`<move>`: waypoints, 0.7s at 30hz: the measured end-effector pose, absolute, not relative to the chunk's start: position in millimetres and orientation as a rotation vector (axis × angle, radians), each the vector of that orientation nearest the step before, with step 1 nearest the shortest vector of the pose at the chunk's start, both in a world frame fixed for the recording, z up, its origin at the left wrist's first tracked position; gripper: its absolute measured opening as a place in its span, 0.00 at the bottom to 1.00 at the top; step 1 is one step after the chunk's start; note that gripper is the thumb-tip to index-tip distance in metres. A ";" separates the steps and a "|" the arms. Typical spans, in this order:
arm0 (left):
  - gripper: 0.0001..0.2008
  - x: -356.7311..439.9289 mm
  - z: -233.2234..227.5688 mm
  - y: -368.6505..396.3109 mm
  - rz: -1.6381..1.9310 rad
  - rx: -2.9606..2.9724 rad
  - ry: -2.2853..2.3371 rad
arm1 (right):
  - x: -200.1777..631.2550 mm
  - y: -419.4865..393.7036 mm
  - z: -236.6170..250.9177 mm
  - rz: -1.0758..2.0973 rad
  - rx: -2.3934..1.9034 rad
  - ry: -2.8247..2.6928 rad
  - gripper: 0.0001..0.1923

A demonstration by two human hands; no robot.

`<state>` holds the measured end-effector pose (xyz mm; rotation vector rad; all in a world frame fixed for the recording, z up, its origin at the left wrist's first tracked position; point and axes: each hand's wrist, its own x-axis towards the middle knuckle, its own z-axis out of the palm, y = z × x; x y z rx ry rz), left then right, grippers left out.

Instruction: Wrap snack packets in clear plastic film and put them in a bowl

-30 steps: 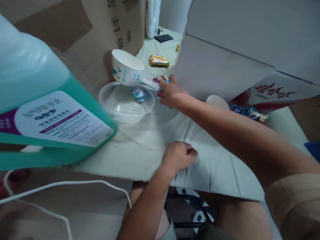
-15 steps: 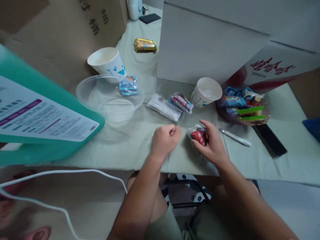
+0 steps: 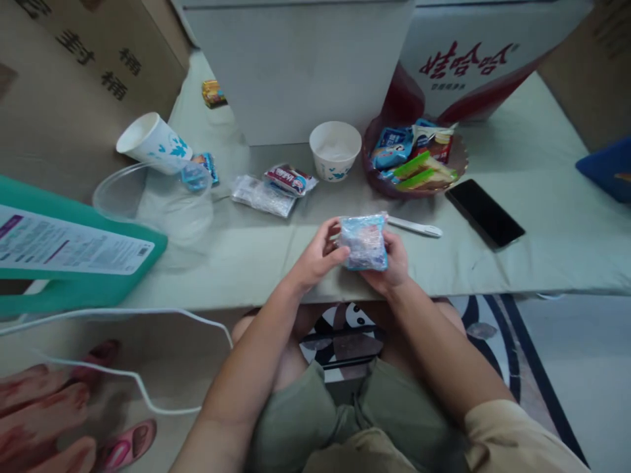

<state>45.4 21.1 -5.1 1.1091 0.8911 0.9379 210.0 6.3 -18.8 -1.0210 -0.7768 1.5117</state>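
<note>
Just above the front of the table, a squarish snack packet (image 3: pixel 363 244) in crinkled clear wrap with light blue edges is between my hands. My left hand (image 3: pixel 321 256) grips its left edge, thumb on the face. From the right and below, my right hand (image 3: pixel 390 264) holds it, its fingers partly hidden behind. Right behind the packet lies a slim white knife-like tool (image 3: pixel 415 226). Farther back are a clear-wrapped packet (image 3: pixel 263 196) and a dark red snack packet (image 3: pixel 290 179) that overlaps it. A white paper cup (image 3: pixel 335 154) stands upright behind these.
Wrapped snacks fill a pinkish bowl (image 3: pixel 458 167); a black phone (image 3: pixel 486 213) lies to its right. At left are a tilted paper cup (image 3: pixel 152 141), a clear plastic bowl (image 3: pixel 172 210) and a green jug (image 3: pixel 133 263). Large boxes (image 3: pixel 305 72) line the back.
My left hand was a fist apart from my right and now grips the packet's left side. The packet in my right hand showed red and now shows a pale blue face. The view has shifted.
</note>
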 end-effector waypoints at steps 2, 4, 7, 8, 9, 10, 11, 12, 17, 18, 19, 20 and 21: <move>0.35 64.5 -5.9 18.9 0.888 1.074 0.901 | 218.6 1.9 -18.9 1.304 -1.164 -1.002 0.17; 0.32 74.1 -4.6 21.2 0.911 1.075 0.964 | 232.4 -1.5 -13.9 1.029 -1.305 -1.257 0.18; 0.32 70.0 0.1 27.9 0.961 1.173 1.066 | 261.1 -2.2 -1.3 0.638 -1.460 -1.477 0.21; 0.33 65.0 1.7 29.4 0.959 1.230 1.113 | 271.0 -0.7 2.4 0.539 -1.509 -1.520 0.22; 0.34 58.9 3.2 30.1 0.932 1.300 1.167 | 279.9 1.9 5.1 0.460 -1.568 -1.560 0.22; 0.35 52.1 4.6 30.1 0.885 1.381 1.230 | 287.5 5.4 6.5 0.405 -1.643 -1.594 0.23; 0.36 45.3 6.1 29.6 0.823 1.470 1.297 | 293.3 9.7 6.4 0.372 -1.737 -1.629 0.24; 0.36 38.8 7.8 28.9 0.757 1.556 1.360 | 297.2 14.5 4.9 0.353 -1.843 -1.666 0.24; 0.31 23.6 17.1 34.5 0.787 1.748 1.461 | 298.4 35.9 -12.1 0.313 -2.103 -1.758 0.18; 0.32 24.0 17.6 37.1 0.834 1.769 1.476 | 297.3 37.9 -14.4 0.307 -2.065 -1.745 0.17; 0.33 24.9 17.1 39.3 0.883 1.784 1.513 | 296.1 38.7 -15.6 0.305 -2.015 -1.732 0.16; 0.33 26.1 15.7 40.6 0.926 1.788 1.566 | 294.5 38.3 -15.8 0.307 -1.954 -1.725 0.16; 0.31 27.4 13.6 40.8 0.959 1.775 1.633 | 292.4 37.0 -14.9 0.317 -1.883 -1.722 0.17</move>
